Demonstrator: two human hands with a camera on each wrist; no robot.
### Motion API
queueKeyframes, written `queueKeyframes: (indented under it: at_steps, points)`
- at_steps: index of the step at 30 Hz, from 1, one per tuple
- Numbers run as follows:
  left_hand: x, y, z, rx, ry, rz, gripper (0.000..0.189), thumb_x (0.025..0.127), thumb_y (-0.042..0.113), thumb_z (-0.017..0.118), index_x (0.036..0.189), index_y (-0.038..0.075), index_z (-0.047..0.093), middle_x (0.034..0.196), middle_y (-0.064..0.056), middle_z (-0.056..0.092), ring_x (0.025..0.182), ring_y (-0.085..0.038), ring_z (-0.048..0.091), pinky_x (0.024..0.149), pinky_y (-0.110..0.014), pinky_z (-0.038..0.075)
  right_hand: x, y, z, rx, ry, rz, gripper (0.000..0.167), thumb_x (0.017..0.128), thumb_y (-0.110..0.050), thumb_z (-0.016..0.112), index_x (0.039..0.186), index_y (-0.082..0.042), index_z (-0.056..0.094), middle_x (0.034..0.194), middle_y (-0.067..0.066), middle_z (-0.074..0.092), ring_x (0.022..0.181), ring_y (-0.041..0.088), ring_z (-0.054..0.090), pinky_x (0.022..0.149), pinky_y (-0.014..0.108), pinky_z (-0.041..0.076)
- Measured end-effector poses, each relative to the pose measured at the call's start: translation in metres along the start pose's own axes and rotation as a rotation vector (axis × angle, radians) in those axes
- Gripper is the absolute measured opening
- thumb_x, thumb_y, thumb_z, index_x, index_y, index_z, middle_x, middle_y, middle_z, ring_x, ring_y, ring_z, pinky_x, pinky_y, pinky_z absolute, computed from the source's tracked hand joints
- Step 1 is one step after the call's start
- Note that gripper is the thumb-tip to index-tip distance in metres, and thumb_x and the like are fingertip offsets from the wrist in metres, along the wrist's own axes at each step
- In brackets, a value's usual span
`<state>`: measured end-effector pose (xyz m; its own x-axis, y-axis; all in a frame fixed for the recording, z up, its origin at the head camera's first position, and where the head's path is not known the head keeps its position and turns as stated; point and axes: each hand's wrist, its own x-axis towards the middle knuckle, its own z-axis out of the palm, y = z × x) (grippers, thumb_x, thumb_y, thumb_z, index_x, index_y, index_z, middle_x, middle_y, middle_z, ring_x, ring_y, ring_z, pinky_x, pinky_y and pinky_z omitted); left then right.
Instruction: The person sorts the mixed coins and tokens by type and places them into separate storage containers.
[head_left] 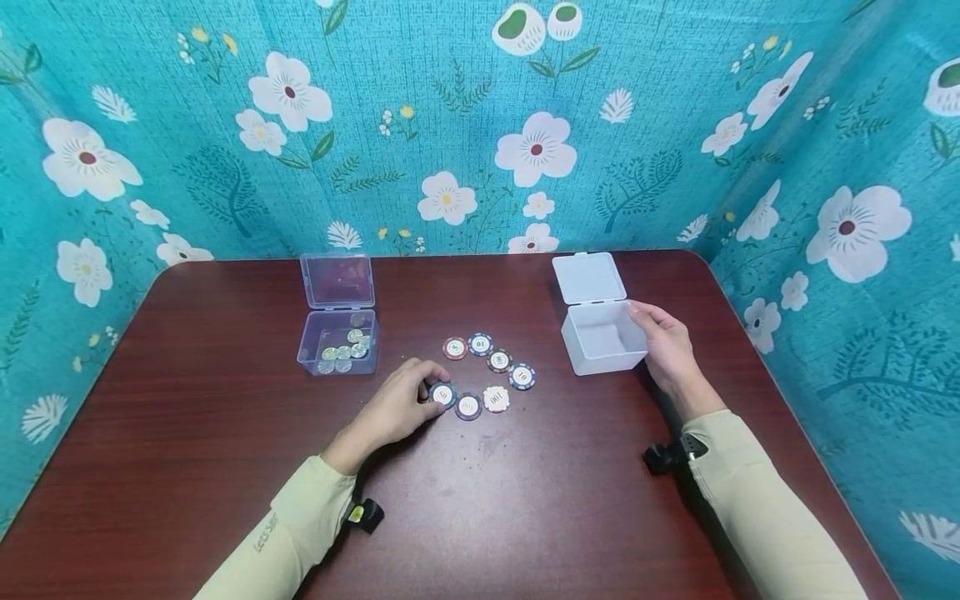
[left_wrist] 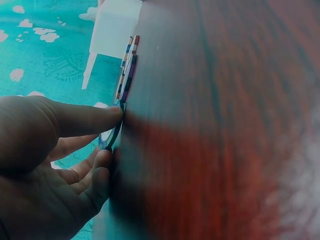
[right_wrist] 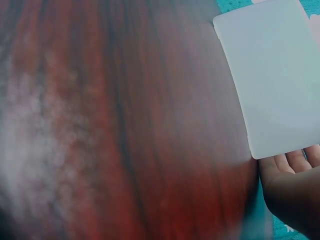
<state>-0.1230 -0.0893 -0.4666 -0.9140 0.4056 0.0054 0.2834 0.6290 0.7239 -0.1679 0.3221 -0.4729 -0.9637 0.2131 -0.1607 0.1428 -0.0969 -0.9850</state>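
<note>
Between thumb and fingers, my left hand (head_left: 397,404) pinches the edge of a dark poker chip (head_left: 442,395) marked 50. The left wrist view shows this chip (left_wrist: 111,131) tilted on its edge against the fingertips. Beside it lie a dark chip (head_left: 468,407) and a white chip (head_left: 496,399) marked 100. Several more chips, among them a red one (head_left: 454,348) and a blue one (head_left: 522,377), curve round behind. My right hand (head_left: 670,350) grips the right side of an open white plastic box (head_left: 600,364), fingertips at its rim. Nothing shows inside that box.
A clear, purplish plastic box (head_left: 306,350) stands open at the left with several coins (head_left: 343,353) in it. Both boxes have their lids folded back toward the floral curtain (head_left: 450,125) behind the dark wooden table (head_left: 525,517).
</note>
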Motion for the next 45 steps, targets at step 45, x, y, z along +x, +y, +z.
queueKeyframes:
  at_steps: [45]
  points:
    - [0.006,0.015,-0.001,-0.47,-0.037,-0.026,0.031,0.082,-0.01,0.076,0.108,0.004,0.067,0.087,-0.01,0.055,0.06,-0.02,0.055,0.042,-0.041,0.051,0.001,0.002,0.003,-0.067,0.06,-0.103,0.033,0.098,-0.02,0.068,0.123,0.001,0.068,0.102,-0.01,0.068,0.102,0.011,0.054,0.086,0.021,0.044]
